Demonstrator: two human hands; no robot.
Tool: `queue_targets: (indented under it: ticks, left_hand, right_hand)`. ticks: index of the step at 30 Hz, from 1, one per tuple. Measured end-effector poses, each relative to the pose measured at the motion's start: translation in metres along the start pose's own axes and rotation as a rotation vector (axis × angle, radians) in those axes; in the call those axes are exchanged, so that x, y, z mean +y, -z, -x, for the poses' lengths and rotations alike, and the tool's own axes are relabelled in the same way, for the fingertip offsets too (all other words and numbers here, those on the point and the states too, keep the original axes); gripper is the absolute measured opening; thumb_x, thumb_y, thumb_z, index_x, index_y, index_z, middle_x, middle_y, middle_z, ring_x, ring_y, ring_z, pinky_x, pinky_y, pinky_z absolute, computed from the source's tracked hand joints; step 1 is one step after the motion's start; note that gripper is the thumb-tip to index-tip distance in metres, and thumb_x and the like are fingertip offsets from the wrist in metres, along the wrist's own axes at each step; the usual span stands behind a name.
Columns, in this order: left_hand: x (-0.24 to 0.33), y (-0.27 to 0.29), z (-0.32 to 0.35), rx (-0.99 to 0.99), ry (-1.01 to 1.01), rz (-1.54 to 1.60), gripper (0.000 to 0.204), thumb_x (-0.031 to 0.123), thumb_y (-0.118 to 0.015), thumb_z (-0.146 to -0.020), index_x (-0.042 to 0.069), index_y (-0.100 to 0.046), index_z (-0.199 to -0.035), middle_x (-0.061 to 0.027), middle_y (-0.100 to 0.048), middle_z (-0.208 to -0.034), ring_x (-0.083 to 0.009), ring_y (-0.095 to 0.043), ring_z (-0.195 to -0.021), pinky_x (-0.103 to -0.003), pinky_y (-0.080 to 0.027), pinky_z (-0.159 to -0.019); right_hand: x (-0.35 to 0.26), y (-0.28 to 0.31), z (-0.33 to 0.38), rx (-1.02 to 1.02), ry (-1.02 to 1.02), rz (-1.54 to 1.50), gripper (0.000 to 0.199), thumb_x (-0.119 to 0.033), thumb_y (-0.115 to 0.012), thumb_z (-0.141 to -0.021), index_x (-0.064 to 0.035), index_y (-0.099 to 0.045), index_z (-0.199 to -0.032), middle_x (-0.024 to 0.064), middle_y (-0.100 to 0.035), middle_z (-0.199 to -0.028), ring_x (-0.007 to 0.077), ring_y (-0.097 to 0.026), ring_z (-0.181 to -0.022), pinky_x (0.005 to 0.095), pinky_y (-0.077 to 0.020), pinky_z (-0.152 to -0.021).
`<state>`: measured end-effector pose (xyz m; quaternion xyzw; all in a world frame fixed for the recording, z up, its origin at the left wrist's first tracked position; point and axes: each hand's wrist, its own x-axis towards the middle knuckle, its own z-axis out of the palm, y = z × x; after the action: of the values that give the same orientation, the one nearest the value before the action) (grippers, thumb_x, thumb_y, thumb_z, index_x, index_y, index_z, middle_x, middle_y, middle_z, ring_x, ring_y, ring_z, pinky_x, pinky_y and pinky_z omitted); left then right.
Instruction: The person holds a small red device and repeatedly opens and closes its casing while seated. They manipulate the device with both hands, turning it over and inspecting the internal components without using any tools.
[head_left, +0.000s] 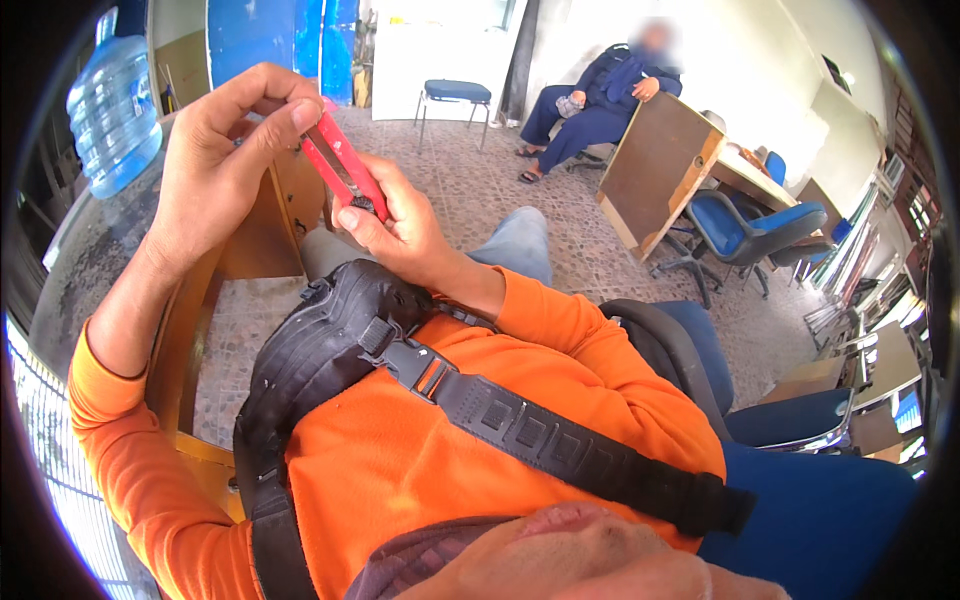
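A red utility knife [347, 158] with a long slot and a black slider is held up in front of me, slanting between both hands. My left hand [212, 150] pinches its upper end between thumb and fingers. Lower down, my right hand [408, 228] grips the other end, with the thumb beside the black slider. Whether a blade sticks out at the top cannot be made out, since the left fingers cover that end.
A large blue water bottle [115, 115] stands on the dark desk top [95, 235] at my left. Ahead are a blue-seated chair [457, 92] and a seated person [610, 85]. Rightward are a wooden table [660, 160] and a blue swivel chair [740, 225].
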<state>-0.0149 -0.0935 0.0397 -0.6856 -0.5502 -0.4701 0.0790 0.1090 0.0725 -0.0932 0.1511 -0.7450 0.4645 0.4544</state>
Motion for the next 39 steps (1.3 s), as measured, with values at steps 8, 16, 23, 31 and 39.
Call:
queue_targets:
  ticks: [8, 16, 23, 31, 39]
  left_hand:
    - [0.028, 0.008, 0.000, 0.003, -0.001, -0.217, 0.013, 0.015, -0.064, -0.100, 0.002, -0.065, -0.103, 0.0016, -0.065, -0.094, -0.0063, -0.059, -0.089, -0.024, -0.050, -0.081]
    - [0.036, 0.010, 0.005, 0.057, -0.024, -0.134, 0.013, 0.014, -0.063, -0.100, 0.002, -0.065, -0.102, 0.0004, -0.065, -0.090, -0.0066, -0.057, -0.084, -0.024, -0.048, -0.078]
    - [0.018, 0.020, 0.002, -0.028, 0.029, -0.224, 0.018, 0.022, -0.067, -0.100, 0.005, -0.065, -0.106, 0.0028, -0.065, -0.093, -0.0057, -0.058, -0.086, -0.024, -0.047, -0.076]
    - [-0.013, 0.013, -0.006, -0.053, 0.100, -0.002, 0.017, 0.021, -0.064, -0.101, 0.004, -0.064, -0.102, 0.0058, -0.061, -0.077, -0.0014, -0.053, -0.074, -0.020, -0.042, -0.065]
    - [-0.026, 0.008, -0.007, -0.051, 0.123, 0.078, 0.017, 0.022, -0.063, -0.102, 0.005, -0.065, -0.100, 0.0072, -0.059, -0.074, -0.0005, -0.049, -0.071, -0.020, -0.040, -0.062]
  right_hand:
    - [-0.013, -0.006, 0.003, 0.010, 0.006, -0.080, 0.046, -0.017, -0.063, -0.098, -0.0009, -0.048, -0.139, 0.0054, -0.064, -0.096, 0.0114, -0.061, -0.084, 0.0284, -0.0501, -0.077]
    - [-0.020, -0.008, 0.000, -0.011, 0.101, -0.055, 0.048, -0.016, -0.064, -0.097, -0.0021, -0.047, -0.140, 0.0079, -0.064, -0.101, 0.0140, -0.062, -0.089, 0.0308, -0.0511, -0.078]
    - [-0.016, -0.001, -0.003, -0.003, 0.070, 0.044, 0.052, -0.022, -0.064, -0.099, -0.0022, -0.044, -0.142, 0.0121, -0.066, -0.103, 0.0226, -0.068, -0.091, 0.0360, -0.0530, -0.082]
    - [-0.022, 0.017, -0.004, -0.036, 0.015, 0.271, 0.054, -0.026, -0.063, -0.099, -0.0024, -0.043, -0.144, 0.0114, -0.066, -0.105, 0.0212, -0.066, -0.093, 0.0350, -0.0526, -0.084]
    - [-0.027, 0.029, -0.005, -0.060, -0.059, 0.311, 0.053, -0.028, -0.066, -0.098, -0.0020, -0.048, -0.141, 0.0094, -0.066, -0.111, 0.0157, -0.063, -0.098, 0.0315, -0.0503, -0.088]
